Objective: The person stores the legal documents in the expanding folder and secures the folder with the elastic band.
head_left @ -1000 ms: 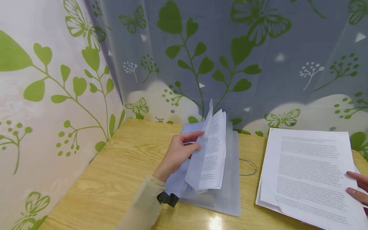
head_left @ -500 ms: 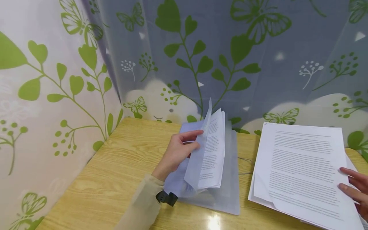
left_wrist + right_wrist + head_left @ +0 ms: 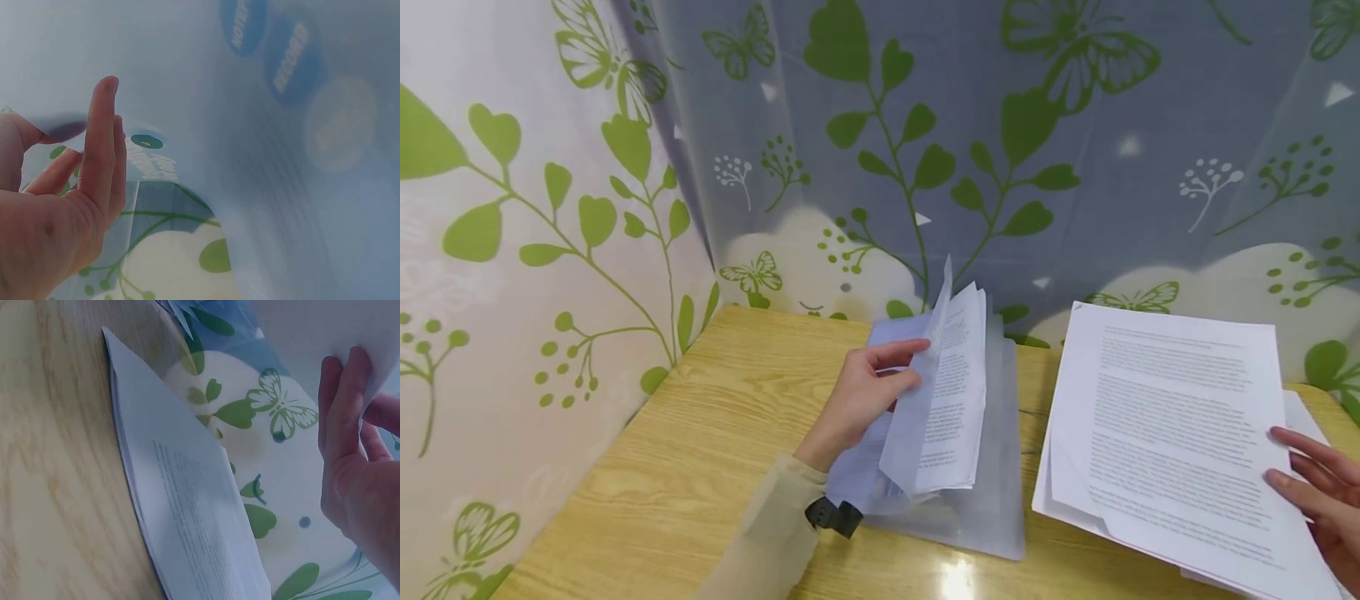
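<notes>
A translucent plastic folder (image 3: 1011, 475) lies spread on the table with printed papers (image 3: 958, 400) standing partly raised inside it. My left hand (image 3: 859, 396) pinches one raised plastic pocket sheet (image 3: 910, 425) between thumb and fingers. Close up in the left wrist view, the cloudy plastic (image 3: 181, 62) fills most of the picture, with the thumb tip behind it. On the right, a sheaf of printed paper (image 3: 1172, 442) is held at its right edge by my right hand (image 3: 1318, 487). The right wrist view shows this sheaf (image 3: 294, 325) raised above another paper stack (image 3: 187, 500).
The lower stack (image 3: 1303, 412) mostly hides under the held sheaf. A patterned curtain (image 3: 880, 167) hangs along the back and left of the wooden table (image 3: 722, 417). Blue oval labels (image 3: 290, 62) show through the plastic.
My right hand has brought the sheaf leftward and slightly up, uncovering more of the stack beneath and covering the grey cord loop beside the folder. My left hand has kept its hold.
</notes>
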`<control>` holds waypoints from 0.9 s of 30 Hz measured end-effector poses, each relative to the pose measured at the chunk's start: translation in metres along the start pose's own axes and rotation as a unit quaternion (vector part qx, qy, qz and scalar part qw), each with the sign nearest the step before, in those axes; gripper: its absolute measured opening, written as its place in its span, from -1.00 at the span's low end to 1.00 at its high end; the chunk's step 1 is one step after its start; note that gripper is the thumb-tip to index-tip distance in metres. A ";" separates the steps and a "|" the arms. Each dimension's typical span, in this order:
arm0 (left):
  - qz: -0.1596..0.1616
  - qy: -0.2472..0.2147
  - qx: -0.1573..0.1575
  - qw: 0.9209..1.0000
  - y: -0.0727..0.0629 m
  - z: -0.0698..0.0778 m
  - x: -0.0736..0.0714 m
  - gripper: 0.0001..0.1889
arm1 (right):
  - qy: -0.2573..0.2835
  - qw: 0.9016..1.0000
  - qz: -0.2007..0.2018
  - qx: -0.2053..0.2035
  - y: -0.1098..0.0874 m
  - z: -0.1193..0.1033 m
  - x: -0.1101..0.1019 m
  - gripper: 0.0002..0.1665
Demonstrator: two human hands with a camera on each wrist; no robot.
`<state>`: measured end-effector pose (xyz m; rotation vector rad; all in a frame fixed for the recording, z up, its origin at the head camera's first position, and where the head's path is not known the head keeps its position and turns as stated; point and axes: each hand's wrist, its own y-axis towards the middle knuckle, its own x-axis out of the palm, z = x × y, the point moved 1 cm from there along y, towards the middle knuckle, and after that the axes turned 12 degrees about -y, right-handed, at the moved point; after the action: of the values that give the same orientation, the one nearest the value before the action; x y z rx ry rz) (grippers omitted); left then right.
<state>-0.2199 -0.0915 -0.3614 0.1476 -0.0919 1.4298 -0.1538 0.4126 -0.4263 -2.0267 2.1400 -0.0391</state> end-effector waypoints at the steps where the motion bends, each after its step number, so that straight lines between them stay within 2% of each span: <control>1: 0.000 0.000 0.001 1.000 0.000 0.000 0.000 -0.53 | 0.016 1.000 -0.005 -0.015 -0.001 0.000 0.002 -0.42; 5: 0.000 -0.002 0.001 1.000 -0.001 0.001 0.000 -0.52 | 0.051 0.998 -0.017 -0.041 -0.004 -0.001 0.010 -0.37; 13: -0.003 -0.001 0.007 1.000 0.000 0.001 -0.001 -0.53 | 0.029 0.999 -0.019 -0.026 -0.003 -0.003 0.020 -0.40; 23: -0.001 0.004 0.011 1.000 0.001 0.000 -0.001 -0.53 | 0.104 0.993 -0.037 -0.036 0.000 -0.006 0.029 -0.36; 27: -0.003 0.003 0.009 1.000 0.000 0.000 0.000 -0.53 | 0.110 0.992 -0.039 -0.039 0.000 -0.010 0.034 -0.36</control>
<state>-0.2198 -0.0919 -0.3610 0.1580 -0.0729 1.4248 -0.1569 0.3774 -0.4208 -2.2444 2.2182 -0.2036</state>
